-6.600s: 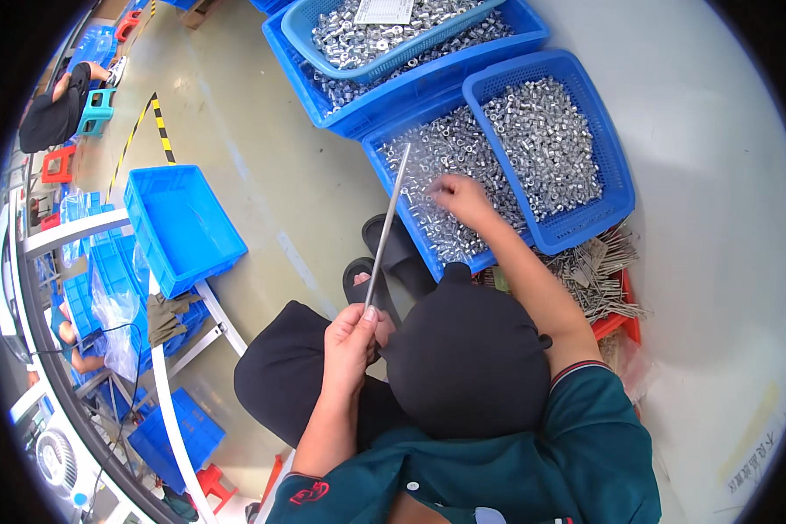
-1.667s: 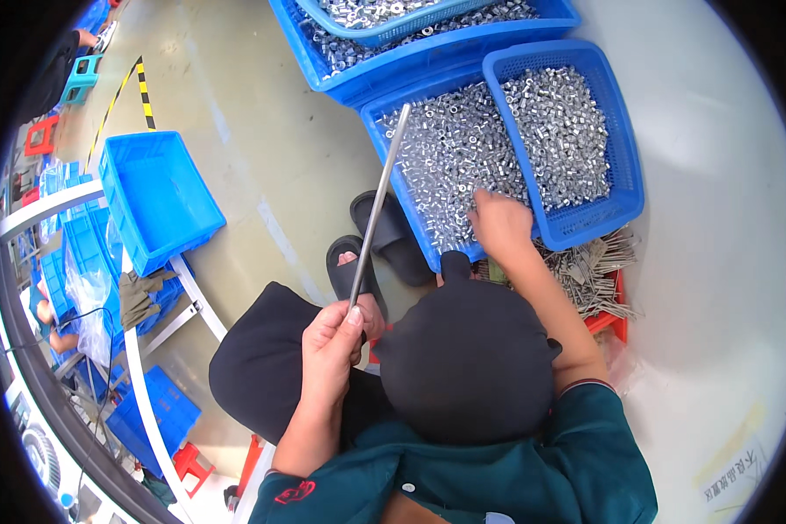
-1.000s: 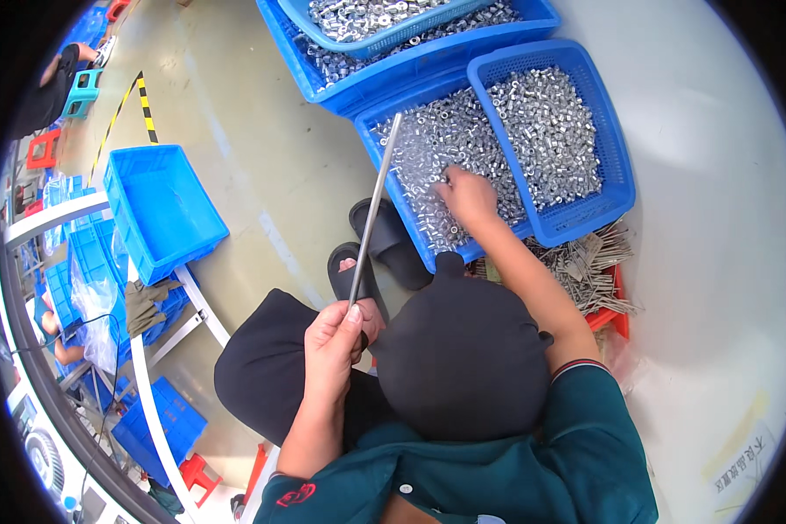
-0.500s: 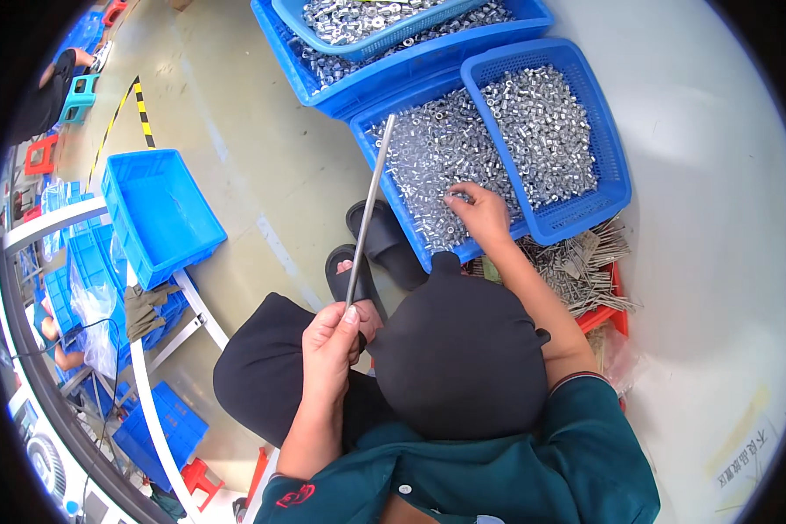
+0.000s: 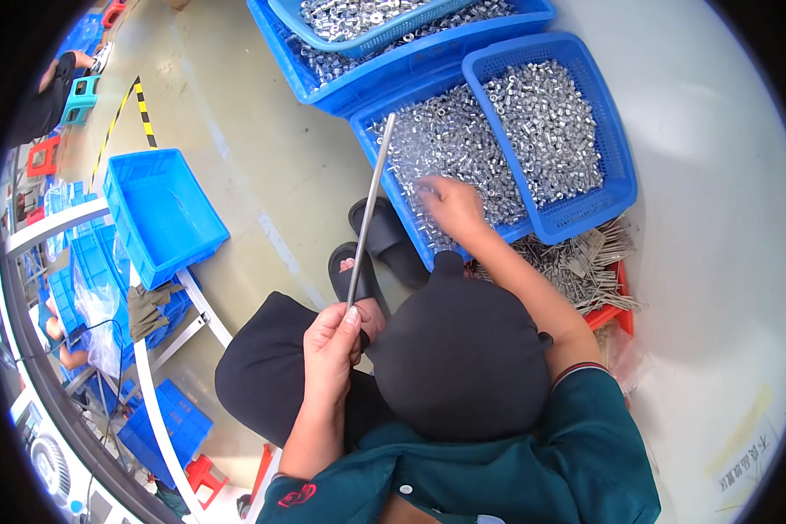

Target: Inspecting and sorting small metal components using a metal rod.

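Note:
Upright in my left hand [image 5: 330,341] is a long, thin metal rod [image 5: 370,214], gripped near its lower end with fingers closed round it. The rod's upper end reaches over the left edge of a blue crate [image 5: 408,229] filled with small, shiny metal sleeves [image 5: 450,127]. My right hand [image 5: 454,210] is over the near part of these sleeves, to the right of the rod and apart from it. Motion smears its fingertips, so whether a sleeve is between them is unclear.
A blue mesh basket [image 5: 623,194] of sleeves rests on the crate's right side. Another blue crate [image 5: 393,77] of metal parts stands beyond. A red bin [image 5: 622,288] holds many thin rods. Left are a blue bin [image 5: 168,214] and a white frame [image 5: 153,410].
My right hand has moved left across the sleeves, toward the rod, and its fingers have become blurred. My left hand and the rod have stayed almost still.

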Action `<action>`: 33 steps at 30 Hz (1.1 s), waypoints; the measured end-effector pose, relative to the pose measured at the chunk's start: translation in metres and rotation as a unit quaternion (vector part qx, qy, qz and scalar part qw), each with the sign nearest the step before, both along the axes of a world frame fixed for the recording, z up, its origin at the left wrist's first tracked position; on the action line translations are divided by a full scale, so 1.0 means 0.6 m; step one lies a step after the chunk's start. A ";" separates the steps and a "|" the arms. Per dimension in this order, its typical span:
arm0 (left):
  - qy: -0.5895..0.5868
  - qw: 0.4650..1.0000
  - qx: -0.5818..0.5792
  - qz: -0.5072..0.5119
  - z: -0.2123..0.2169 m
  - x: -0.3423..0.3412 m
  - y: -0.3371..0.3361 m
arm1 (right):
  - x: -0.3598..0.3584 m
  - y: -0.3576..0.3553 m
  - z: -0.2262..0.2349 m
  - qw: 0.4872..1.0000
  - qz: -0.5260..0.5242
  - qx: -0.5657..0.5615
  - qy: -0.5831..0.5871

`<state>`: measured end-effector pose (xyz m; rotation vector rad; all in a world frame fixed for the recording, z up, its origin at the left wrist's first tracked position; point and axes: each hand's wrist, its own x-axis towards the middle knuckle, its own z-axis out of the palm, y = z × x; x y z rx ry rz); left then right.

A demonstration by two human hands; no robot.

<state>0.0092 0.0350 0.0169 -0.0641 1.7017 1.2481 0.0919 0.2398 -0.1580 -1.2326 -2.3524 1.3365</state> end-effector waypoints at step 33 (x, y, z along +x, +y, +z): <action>-0.029 0.999 0.025 0.004 -0.013 0.000 -0.014 | 0.019 -0.037 -0.015 0.991 0.053 0.105 -0.064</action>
